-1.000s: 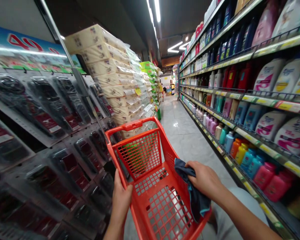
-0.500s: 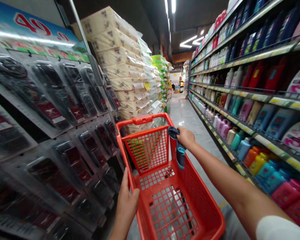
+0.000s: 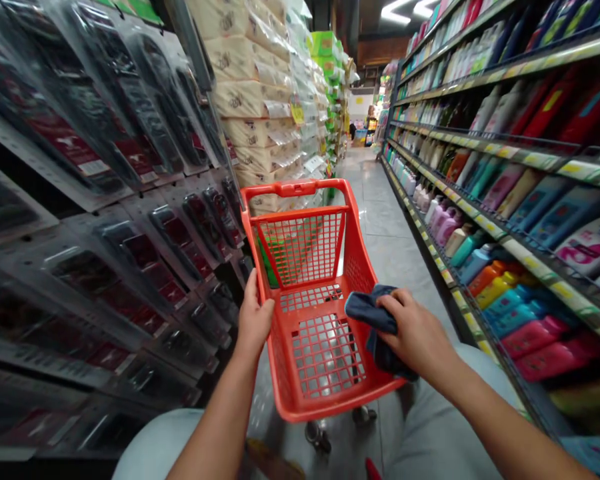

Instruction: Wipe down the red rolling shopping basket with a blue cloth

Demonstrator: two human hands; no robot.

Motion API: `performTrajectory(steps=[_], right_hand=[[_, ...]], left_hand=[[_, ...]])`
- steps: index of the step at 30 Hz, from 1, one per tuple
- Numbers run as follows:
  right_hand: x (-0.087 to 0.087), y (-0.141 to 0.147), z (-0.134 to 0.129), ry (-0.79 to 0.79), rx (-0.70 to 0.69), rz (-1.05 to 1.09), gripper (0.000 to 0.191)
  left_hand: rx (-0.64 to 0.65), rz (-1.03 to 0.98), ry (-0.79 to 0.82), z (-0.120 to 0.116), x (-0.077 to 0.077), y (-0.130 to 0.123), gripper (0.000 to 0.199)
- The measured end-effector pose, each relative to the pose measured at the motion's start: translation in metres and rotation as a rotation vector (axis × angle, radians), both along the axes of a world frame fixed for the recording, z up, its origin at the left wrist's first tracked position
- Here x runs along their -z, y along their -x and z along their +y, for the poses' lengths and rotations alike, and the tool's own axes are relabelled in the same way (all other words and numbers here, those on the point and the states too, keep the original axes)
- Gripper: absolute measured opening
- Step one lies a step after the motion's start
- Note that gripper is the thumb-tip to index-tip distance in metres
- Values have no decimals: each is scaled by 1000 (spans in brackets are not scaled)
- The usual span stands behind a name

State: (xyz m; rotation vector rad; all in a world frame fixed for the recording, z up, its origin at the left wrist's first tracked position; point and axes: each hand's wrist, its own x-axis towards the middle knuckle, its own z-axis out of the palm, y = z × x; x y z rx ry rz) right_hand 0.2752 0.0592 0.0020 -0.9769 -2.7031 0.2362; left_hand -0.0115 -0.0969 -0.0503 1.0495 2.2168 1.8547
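A red plastic shopping cart [image 3: 285, 412] stands in front of me, its grid-bottomed basket holding nothing I can see. My left hand [image 3: 256, 315] grips the left rim, with the thumb over the edge and the fingers on the outer side. At the right rim, my right hand [image 3: 414, 333] is closed around a dark blue cloth [image 3: 373, 312] with a light blue edge. The cloth is bunched over the rim near the cart's close right corner, and part of it hangs below the hand. The cart's handle [image 3: 300, 189] is at its far end.
Blister-packed goods hang on a rack [image 3: 130, 267] close on the left. Behind it rise stacked wrapped packs [image 3: 253, 100]. Shelves of bottles [image 3: 545, 193] line the right side. The tiled aisle floor [image 3: 380, 220] runs ahead between them. Caster wheels [image 3: 317, 437] show under the cart.
My right hand has drawn the cloth along the right rim from the far part toward me. My left hand stays on the left rim. The view has tilted downward.
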Motion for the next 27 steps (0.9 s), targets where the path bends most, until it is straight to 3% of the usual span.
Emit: performTrajectory(steps=[3,6,11,13,17,21,24,27], right_hand=[[-3,-15,-8,-26,-65,-97,37],[-13,1,2,-98,-119,-242,35],[-24,85,19,-129,-404,-434,28],[-20,128,26,-68,-405,-490,25],[11,198,55,43,-177,-573,23],[61,224,68,121,85,-597,37],[96,241,35,141,122,-548,36],[117,263,-21,165,-78,-458,32]], left_hand=[[5,103,24,0,-7,-6,77],[111,336,139,-3,-15,-15,56],[184,708,284,-12,-27,-17,42],[268,829,257,-16,-29,-7,38],[379,947,129,-21,-24,20,27],[389,892,82,-24,-18,26,15],[361,819,38,-26,-17,19,17],[332,766,-25,-28,-16,13,18]])
